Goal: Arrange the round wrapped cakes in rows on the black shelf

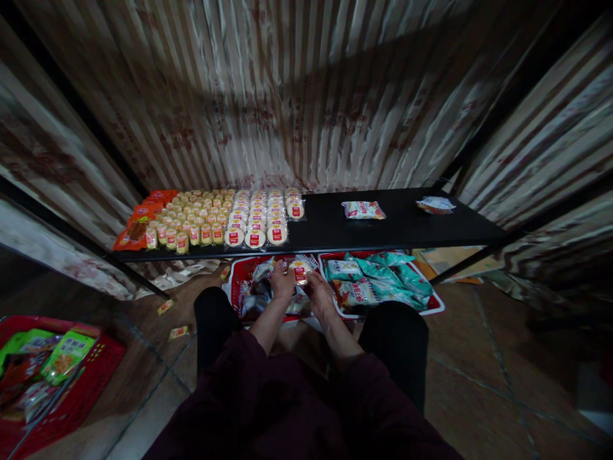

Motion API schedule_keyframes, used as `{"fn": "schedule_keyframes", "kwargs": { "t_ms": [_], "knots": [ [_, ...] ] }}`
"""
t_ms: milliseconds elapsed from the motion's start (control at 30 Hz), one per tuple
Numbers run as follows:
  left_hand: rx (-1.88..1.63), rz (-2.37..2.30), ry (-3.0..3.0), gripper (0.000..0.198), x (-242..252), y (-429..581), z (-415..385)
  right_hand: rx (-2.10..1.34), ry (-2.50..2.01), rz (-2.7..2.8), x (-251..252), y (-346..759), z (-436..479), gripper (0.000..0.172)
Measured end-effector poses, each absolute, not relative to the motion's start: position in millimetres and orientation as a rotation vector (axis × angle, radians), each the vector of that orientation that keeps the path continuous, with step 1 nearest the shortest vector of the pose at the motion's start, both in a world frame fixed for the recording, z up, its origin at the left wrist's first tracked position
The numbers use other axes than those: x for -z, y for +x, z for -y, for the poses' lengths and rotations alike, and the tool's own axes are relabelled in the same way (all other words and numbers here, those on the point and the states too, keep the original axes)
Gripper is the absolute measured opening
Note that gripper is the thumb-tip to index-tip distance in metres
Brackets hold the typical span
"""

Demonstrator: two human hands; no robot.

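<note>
In front of my knees, a wrapped round white cracker (pixel 300 273) with a red label is held up between my two hands. My left hand (pixel 282 283) closes on its left edge, and my right hand (pixel 320 292) grips it from the right. Below them stands a red basket (pixel 235 287) with a white rim, holding several striped and silvery snack packets, partly hidden by my hands. On the black shelf (pixel 320 233) ahead, rows of similar wrapped crackers (pixel 255 237) lie overlapping, with a shorter row at their right end.
Left of the crackers stand many small yellow wrapped rolls (pixel 205 234) and orange packets (pixel 136 230). A white-and-red packet (pixel 363 210) and another packet (pixel 435 204) lie farther right. A second basket (pixel 438 305) holds teal bags (pixel 383 271). Another red basket (pixel 103 358) and dropped rolls (pixel 179 332) are on the floor.
</note>
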State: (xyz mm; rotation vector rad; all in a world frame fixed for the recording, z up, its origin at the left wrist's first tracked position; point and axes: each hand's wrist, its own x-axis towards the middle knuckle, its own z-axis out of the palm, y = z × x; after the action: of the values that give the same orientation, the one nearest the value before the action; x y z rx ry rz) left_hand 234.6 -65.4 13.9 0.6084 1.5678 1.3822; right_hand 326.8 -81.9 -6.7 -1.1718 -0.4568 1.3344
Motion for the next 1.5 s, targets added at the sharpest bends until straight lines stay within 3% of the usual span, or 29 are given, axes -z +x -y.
{"fn": "schedule_keyframes", "kwargs": {
  "t_ms": [400,800,1300,1500],
  "knots": [
    [-1.371,-1.674,0.917,0.021,-28,240,74,-1.417,-1.085,0.431,-2,330,82,0.031],
    [-1.193,-1.831,1.082,0.02,-26,241,76,-1.338,-1.093,0.448,-9,324,84,0.037],
    [-1.436,-1.192,0.488,0.024,-30,251,78,-0.69,-1.25,1.314,-2,319,87,0.034],
    [-1.454,-1.178,0.303,0.02,-26,243,75,-0.685,-1.233,1.324,-4,319,89,0.03]
  ]
}}
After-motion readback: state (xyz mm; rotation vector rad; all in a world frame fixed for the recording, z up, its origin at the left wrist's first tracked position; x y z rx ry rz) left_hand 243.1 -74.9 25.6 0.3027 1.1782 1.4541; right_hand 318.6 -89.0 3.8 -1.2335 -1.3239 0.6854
